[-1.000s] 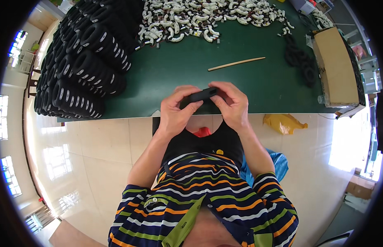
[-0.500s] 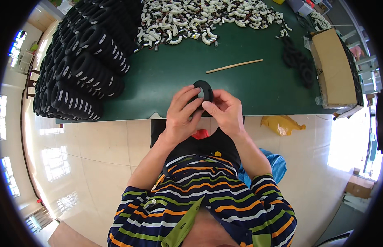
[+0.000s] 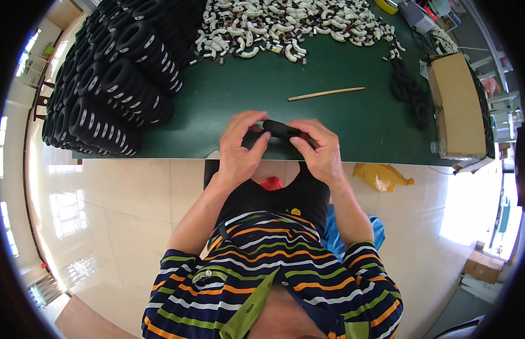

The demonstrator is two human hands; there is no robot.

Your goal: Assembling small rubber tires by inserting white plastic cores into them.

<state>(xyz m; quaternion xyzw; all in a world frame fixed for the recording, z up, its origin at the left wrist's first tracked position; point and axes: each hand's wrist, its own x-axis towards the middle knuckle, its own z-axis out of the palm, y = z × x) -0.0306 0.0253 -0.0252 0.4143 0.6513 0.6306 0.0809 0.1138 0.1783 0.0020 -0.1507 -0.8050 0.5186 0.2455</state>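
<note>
A black foam-like ring (image 3: 280, 129) is held between both my hands above the near edge of the green table, its outer side turned up. My left hand (image 3: 241, 146) pinches its left end between thumb and fingers. On the other end, the thumb and fingers of my right hand (image 3: 319, 148) are closed. A slot or dent shows dark on the ring's upper side. Beyond the hands lies a thin wooden stick (image 3: 327, 94) on the table.
Many black rings with pale labels (image 3: 113, 85) are stacked high at the left. White curved parts (image 3: 285, 25) form a pile at the back. Several loose black rings (image 3: 409, 93) lie near a cardboard box (image 3: 457, 104) at the right. A yellow bag (image 3: 383, 177) rests on the floor.
The ring has been turned from standing with its hole showing to lying edge-on. My left fingers have shifted from across its opening to its left end.
</note>
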